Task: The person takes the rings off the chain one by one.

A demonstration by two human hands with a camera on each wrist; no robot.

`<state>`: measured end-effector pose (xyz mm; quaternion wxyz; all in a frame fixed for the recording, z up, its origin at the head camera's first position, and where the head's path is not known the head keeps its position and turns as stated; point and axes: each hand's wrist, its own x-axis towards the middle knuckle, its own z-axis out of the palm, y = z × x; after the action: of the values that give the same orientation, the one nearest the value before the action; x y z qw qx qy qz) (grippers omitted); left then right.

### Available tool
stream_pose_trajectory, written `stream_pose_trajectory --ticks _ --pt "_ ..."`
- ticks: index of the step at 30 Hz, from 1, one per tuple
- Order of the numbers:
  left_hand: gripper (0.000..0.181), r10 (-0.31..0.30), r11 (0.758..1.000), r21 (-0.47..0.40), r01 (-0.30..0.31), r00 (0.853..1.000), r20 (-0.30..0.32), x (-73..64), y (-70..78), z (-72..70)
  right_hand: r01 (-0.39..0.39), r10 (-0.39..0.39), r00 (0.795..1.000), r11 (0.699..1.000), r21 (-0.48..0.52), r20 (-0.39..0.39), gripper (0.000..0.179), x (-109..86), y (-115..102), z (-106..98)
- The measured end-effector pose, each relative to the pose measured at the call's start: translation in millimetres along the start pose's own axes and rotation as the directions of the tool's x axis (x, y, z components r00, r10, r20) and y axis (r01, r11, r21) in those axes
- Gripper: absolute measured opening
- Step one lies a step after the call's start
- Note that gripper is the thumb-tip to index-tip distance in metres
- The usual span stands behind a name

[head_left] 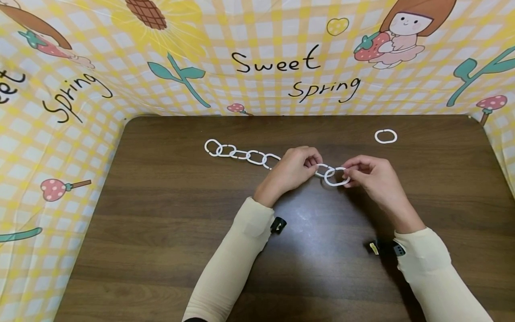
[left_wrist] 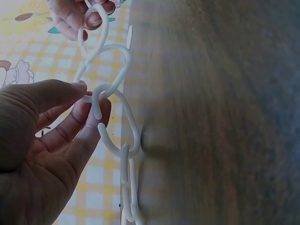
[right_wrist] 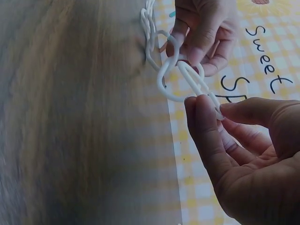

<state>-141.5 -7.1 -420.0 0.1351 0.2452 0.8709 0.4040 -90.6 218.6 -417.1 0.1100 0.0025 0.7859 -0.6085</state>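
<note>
A chain of white plastic links (head_left: 248,155) trails over the table to the left, partly hidden behind my left hand (head_left: 293,167). That hand pinches a link near the chain's right end between thumb and fingers; in the left wrist view a gap shows in the side of one link (left_wrist: 104,136). My right hand (head_left: 372,179) pinches the far side of the end link (right_wrist: 187,77), which hooks through its neighbour. Both hands hold this end of the chain close over the table, the links between them.
A single loose white link (head_left: 385,142) lies at the back right of the brown wooden table (head_left: 161,250). Yellow checked cloth (head_left: 265,85) with printed pictures rises along the table's back and left edges. Dark camera mounts (head_left: 278,225) sit on both sleeved wrists.
</note>
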Motion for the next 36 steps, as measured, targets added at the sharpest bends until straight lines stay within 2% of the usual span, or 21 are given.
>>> stream_pose_trajectory --ticks 4,9,14,18,26,36 --pt "0.011 0.002 1.000 -0.001 -0.002 1.000 -0.003 0.0 -0.7 0.2 0.007 -0.007 0.999 1.000 0.006 -0.032 0.021 -0.2 2.0 -8.7" --pt "0.011 -0.006 1.000 0.002 0.006 1.000 -0.007 -0.7 -1.4 -0.2 0.019 -0.012 0.997 0.996 0.092 -0.082 0.009 -0.1 3.5 -22.6" --pt "0.009 -0.007 1.000 -0.006 0.007 1.000 -0.014 -1.1 -1.6 -0.9 0.015 0.008 0.993 0.981 0.194 -0.121 0.022 -1.2 5.3 -41.0" --pt "0.007 -0.010 1.000 -0.008 0.010 1.000 -0.012 -1.1 -1.8 -0.8 0.013 0.028 0.988 0.966 0.259 -0.155 0.025 -1.6 8.2 -57.5" --pt "0.006 -0.019 1.000 0.007 0.020 1.000 -0.018 -1.9 -2.0 -1.0 -0.050 0.093 0.969 0.981 0.186 -0.228 0.026 -2.1 8.5 -77.6" --pt "0.006 -0.023 1.000 0.003 0.023 1.000 -0.013 -1.8 -2.6 -1.6 -0.047 0.116 0.966 0.956 0.288 -0.229 0.031 6.1 15.9 -95.1"
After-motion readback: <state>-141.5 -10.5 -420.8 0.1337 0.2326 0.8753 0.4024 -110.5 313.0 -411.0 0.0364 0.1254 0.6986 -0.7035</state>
